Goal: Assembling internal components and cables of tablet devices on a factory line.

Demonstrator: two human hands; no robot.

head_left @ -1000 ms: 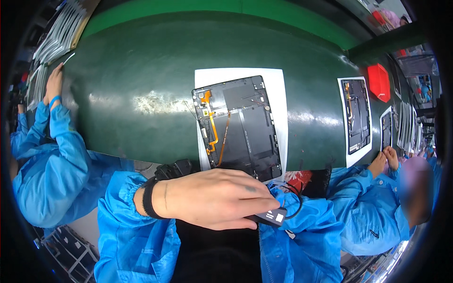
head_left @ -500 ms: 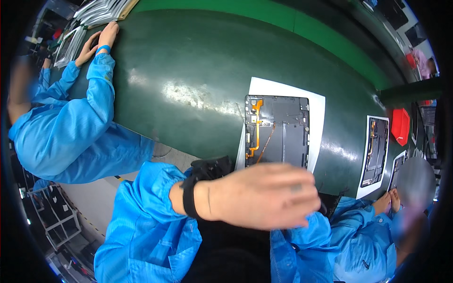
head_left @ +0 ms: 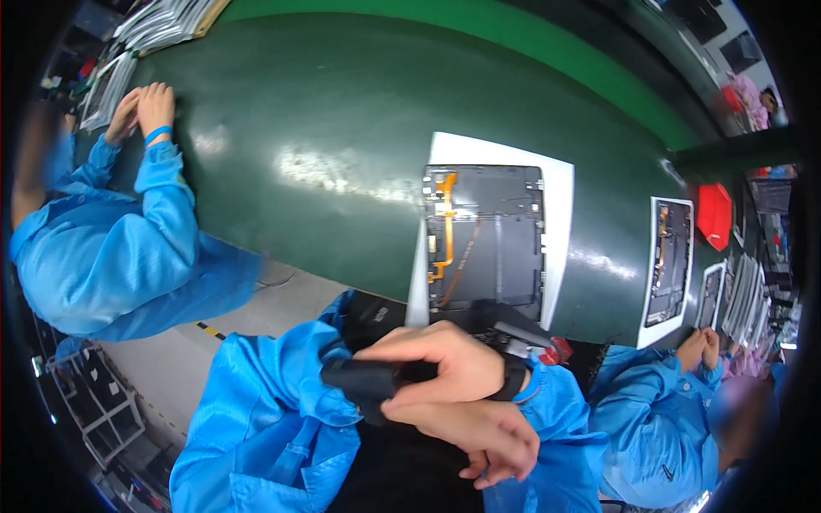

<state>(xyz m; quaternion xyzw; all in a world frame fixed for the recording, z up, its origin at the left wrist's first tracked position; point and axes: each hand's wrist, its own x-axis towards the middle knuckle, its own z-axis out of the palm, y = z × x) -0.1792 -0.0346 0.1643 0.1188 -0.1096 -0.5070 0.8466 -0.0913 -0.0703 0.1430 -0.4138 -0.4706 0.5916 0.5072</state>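
Right hand (head_left: 457,363): thumb and fingers pinching a black wrist-worn device (head_left: 359,378) at the left wrist. Left hand (head_left: 475,430) just below it, fingers loosely bent, slightly apart. Ahead of both hands, on the green table (head_left: 342,111): opened black tablet (head_left: 506,248) with orange flex cable (head_left: 448,224), lying on white sheet (head_left: 560,205). Farther right of the hands: second opened tablet (head_left: 671,265), red tray (head_left: 714,216) just beyond.

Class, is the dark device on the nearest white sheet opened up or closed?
Opened up: the dark device has its inside facing up, its orange ribbon cable exposed.
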